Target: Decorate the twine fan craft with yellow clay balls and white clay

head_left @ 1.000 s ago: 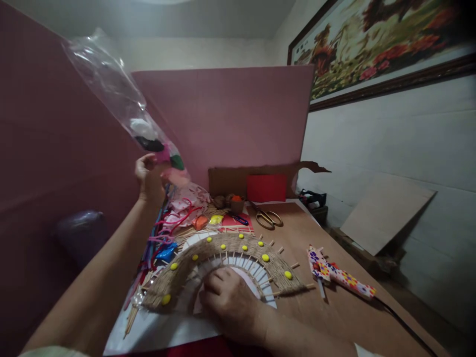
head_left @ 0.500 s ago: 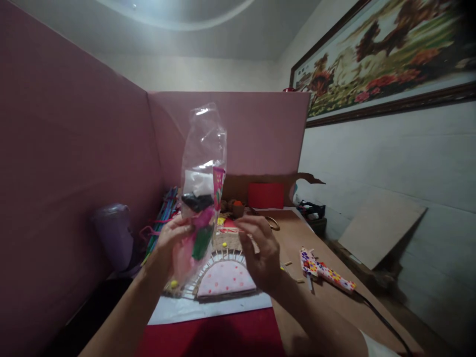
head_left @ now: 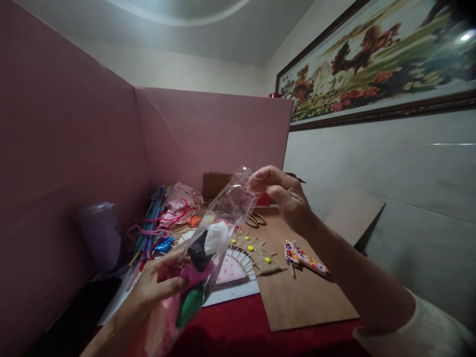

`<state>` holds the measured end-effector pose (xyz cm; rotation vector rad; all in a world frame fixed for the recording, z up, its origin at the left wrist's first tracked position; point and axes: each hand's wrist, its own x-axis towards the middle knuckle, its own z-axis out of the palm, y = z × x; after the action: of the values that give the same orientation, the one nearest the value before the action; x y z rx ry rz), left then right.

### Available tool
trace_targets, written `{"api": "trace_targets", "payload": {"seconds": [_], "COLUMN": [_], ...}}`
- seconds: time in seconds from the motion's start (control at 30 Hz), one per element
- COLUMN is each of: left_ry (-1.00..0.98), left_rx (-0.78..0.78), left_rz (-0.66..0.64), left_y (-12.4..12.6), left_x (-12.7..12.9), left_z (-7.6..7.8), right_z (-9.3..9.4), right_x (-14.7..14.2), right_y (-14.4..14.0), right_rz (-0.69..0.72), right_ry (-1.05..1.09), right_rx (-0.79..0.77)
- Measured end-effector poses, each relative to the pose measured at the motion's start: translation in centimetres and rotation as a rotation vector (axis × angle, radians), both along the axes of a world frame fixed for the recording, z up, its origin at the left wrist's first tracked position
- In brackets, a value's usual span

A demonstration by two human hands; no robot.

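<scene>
Holding a long, clear plastic bag [head_left: 206, 254] of white, black, magenta and green lumps [head_left: 216, 237] over the red-covered desk [head_left: 230, 322] | left hand [head_left: 154, 285]: fingers grasping its lower part; right hand [head_left: 289, 198]: fingers at its upper end (pinch unclear) | best kept steady below, film untwisted

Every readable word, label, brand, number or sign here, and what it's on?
Readable text: none.
Wide dark-framed painting of horses: small dark marks near its upper-left corner, too small to read.
Long clear plastic bag of coloured packets: no lettering I can make out.
White flower-patterned glue gun: no lettering I can make out.
</scene>
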<state>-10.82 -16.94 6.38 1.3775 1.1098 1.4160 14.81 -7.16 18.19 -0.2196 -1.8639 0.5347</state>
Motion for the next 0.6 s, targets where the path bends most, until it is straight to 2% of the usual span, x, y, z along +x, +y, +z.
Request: {"api": "trace_targets", "payload": {"seconds": [0.1, 0.2, 0.3, 0.37, 0.47, 0.53, 0.6], "left_ry": [0.012, 0.032, 0.041, 0.062, 0.086, 0.082, 0.074], "left_rx": [-0.049, -0.057, -0.069, -0.101, -0.147, -0.180, -0.224], "left_rz": [0.008, -0.003, -0.043, -0.056, -0.057, -0.068, -0.095], "left_y": [-0.2, -0.5, -1.0, -1.3, -1.6, -1.7, -1.7], "left_x": [-0.6, -0.7, -0.3, 0.0, 0.1, 0.0, -0.1], "left_z": [-0.5, -0.7, -0.8, -0.8, -0.6, -0.2, 0.5], "right_z": [1.2, 2.3, 2.3, 1.8, 0.9, 0.5, 0.0], "right_x": [1.1, 1.5, 1.3, 1.0, 0.8, 0.8, 0.8], "right_y": [0.0, 0.0, 0.1, 0.1, -0.4, -0.8, -0.9], "right_rz": [0.243, 0.432, 0.536, 0.520, 0.470, 0.448, 0.426], "right_ry": [-0.159, -0.539, -0.837, -0.902, -0.972, -0.976, -0.955], "right_rx": [-0.171, -0.406, -0.544, -0.550, -0.429, -0.352, -0.355]}}
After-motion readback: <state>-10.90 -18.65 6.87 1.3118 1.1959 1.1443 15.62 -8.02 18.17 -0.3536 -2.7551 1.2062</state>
